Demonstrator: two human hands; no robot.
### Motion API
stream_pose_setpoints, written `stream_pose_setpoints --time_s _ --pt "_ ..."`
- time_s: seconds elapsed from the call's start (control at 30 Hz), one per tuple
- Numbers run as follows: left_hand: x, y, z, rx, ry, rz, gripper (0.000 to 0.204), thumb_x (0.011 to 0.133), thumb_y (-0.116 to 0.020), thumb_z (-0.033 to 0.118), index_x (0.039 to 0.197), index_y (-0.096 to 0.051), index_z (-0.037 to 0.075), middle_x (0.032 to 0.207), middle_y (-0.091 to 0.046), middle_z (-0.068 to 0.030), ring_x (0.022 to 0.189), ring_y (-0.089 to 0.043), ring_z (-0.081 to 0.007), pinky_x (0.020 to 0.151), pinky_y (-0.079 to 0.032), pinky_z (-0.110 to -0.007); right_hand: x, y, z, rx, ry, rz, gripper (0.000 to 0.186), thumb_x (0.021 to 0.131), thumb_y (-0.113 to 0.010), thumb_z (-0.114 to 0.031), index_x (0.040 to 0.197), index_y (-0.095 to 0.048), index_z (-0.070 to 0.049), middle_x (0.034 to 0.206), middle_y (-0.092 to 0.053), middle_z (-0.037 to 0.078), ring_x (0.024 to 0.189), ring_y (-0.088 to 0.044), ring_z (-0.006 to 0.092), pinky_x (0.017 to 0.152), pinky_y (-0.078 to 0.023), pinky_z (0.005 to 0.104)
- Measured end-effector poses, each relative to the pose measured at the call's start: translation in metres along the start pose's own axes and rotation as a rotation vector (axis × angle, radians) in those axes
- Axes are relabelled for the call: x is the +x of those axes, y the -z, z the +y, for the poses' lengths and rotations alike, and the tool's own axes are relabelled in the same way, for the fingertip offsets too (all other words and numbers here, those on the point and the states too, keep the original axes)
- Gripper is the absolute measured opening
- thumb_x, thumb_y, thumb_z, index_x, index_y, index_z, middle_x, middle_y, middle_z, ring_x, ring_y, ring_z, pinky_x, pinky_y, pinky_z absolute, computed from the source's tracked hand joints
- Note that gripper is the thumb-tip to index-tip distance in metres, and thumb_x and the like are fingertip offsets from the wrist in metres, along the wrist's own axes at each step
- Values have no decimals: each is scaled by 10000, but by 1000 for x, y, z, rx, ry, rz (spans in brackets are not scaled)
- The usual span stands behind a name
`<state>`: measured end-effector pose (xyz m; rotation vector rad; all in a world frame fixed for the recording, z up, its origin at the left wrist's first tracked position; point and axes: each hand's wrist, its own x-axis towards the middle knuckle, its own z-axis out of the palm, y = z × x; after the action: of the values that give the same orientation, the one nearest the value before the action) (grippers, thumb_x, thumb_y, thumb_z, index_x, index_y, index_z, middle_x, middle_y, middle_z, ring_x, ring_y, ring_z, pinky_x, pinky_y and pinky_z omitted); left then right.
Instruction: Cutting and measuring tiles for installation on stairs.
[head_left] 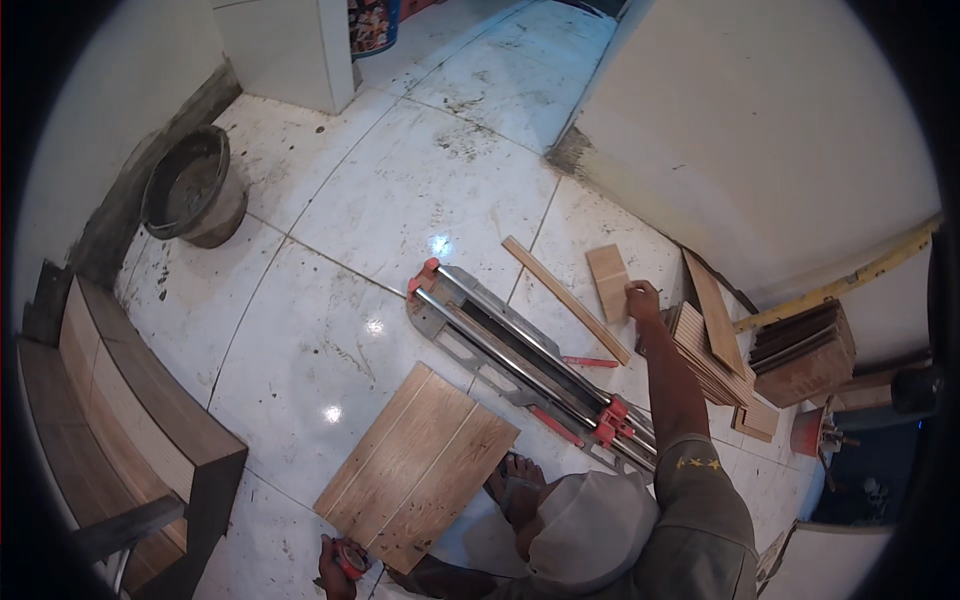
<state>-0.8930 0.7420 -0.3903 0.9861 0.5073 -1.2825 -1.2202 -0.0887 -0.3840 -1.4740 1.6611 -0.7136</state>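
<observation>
My right hand (642, 298) reaches far out to the right, its fingers closed on the edge of a small cut piece of wood-look tile (607, 281). Low at the left, my left hand (336, 568) is wrapped round a red and black tape measure (351, 560). Just beside it lies a large wood-look tile (415, 465) with pale lines across it. Between that tile and my right hand stands a manual tile cutter (500, 345) with metal rails and red fittings. A narrow tile strip (565, 298) and a red pencil-like stick (590, 362) lie close to the cutter.
Stacked tiles (700, 350) and darker tiles (805, 350) sit at the right, near a yellow level-like bar (850, 280). A mortar bucket (200, 190) stands far left. Tiled steps (140, 390) run along the left. My bare foot (515, 480) is by the cutter.
</observation>
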Motion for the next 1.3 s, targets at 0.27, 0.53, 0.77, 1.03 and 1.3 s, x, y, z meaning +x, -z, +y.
stream_pose_setpoints --time_s 0.27,0.53,0.77,1.03,1.3 --pt "-24 -129 31 583 -69 179 425 1010 -527 457 980 -589 38 805 -644 -104 678 -631 -205 556 -560 -341 -5 18 9 -593 283 275 244 900 -714 -164 1073 -683 5 804 -681 144 750 -664 277 728 -548 380" --pt "-13 -250 46 1590 -243 247 795 759 -823 521 1332 -540 50 1156 -671 -213 1095 -647 -396 913 -525 -456 -314 -123 -156 -177 741 -1306 323 981 -654 -197 1245 -606 -17 1133 -659 146 1041 -655 231 903 -531 355" --pt "0 -260 15 1597 -492 253 808 789 -776 550 1368 -500 58 1196 -645 -218 1103 -635 -405 910 -532 -506 -450 -174 -111 45 954 -1615 299 967 -687 -190 1196 -599 -20 1059 -623 111 952 -644 223 833 -529 371" --pt "-13 -200 27 1612 -347 574 531 898 -625 551 1121 -635 69 1058 -671 -210 1015 -642 -422 823 -546 -544 -385 -183 -134 23 227 -1576 164 932 -708 -62 983 -558 -102 883 -614 2 804 -592 88 686 -490 267" --pt "-14 -130 86 1721 -187 923 574 990 -493 578 1024 -663 32 1011 -687 -204 971 -656 -404 817 -531 -519 -306 -244 -129 40 -42 -1198 156 913 -699 -41 1012 -580 -65 860 -661 39 676 -598 108 591 -510 265"
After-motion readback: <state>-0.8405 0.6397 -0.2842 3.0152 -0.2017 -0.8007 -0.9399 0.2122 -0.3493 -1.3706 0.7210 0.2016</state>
